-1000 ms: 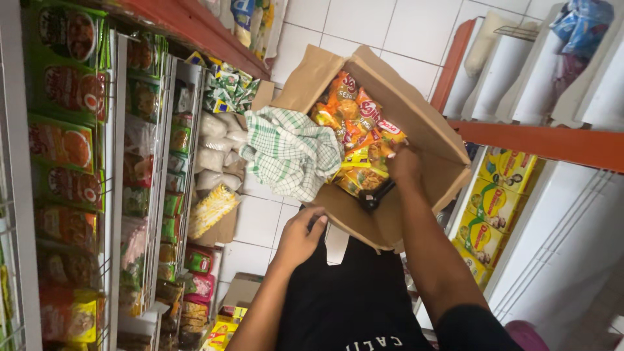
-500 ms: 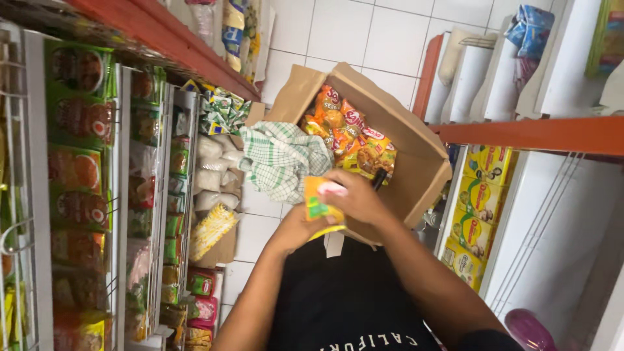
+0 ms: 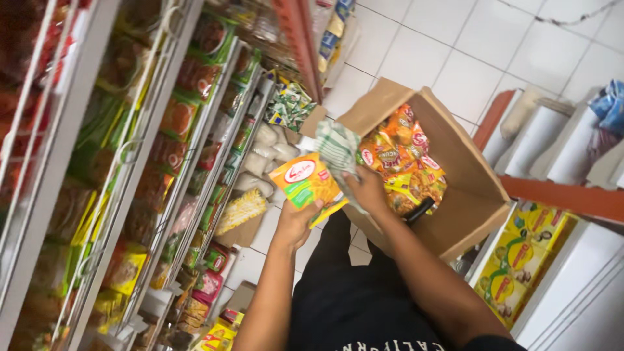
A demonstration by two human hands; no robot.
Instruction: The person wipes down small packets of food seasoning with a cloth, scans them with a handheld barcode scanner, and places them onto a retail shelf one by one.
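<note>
A single head-worn camera looks steeply down the person's front, tilted so the tiled floor [image 3: 455, 45] runs toward 12 o'clock. The forearms enter from 6 o'clock, close to the lens. The shelving rack [image 3: 130, 162] fills the 9 o'clock side; the cardboard box [image 3: 468, 188] sits just right of centre, near.
</note>
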